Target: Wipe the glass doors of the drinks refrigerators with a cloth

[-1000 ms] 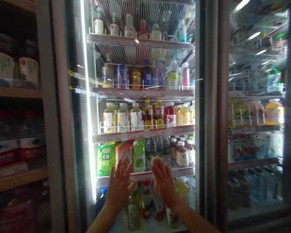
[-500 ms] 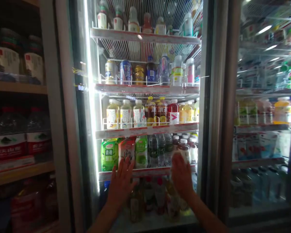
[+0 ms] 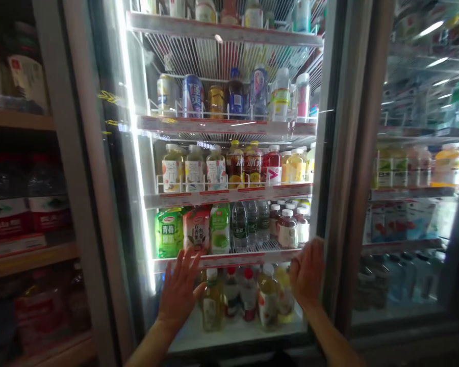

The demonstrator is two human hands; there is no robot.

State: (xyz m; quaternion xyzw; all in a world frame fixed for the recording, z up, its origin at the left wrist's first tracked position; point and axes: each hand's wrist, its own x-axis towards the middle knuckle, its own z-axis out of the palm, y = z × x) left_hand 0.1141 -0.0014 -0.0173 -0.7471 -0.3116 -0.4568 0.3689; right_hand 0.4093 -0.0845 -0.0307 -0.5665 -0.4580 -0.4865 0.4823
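A lit drinks fridge stands in front of me behind a glass door [image 3: 252,168]. My left hand [image 3: 179,290] lies flat on the glass with fingers spread, below the green juice cartons [image 3: 169,232]. My right hand [image 3: 308,272] rests near the door's right edge, against the grey door frame [image 3: 338,153], fingers together and slightly bent, holding nothing I can see. Behind the glass, small bottles [image 3: 265,300] stand on the bottom shelf between my hands. Water bottles [image 3: 248,224] and brown drinks [image 3: 287,229] fill the shelf above.
A second glass fridge door [image 3: 413,168] with dim drinks is on the right. Wooden shelves [image 3: 26,255] with large water bottles stand on the left. Upper fridge shelves hold cans [image 3: 193,96] and tea bottles [image 3: 194,168].
My right hand has slid rightward across the glass from the middle to the door's right edge. The left hand has stayed near the same spot. The view has shifted slightly.
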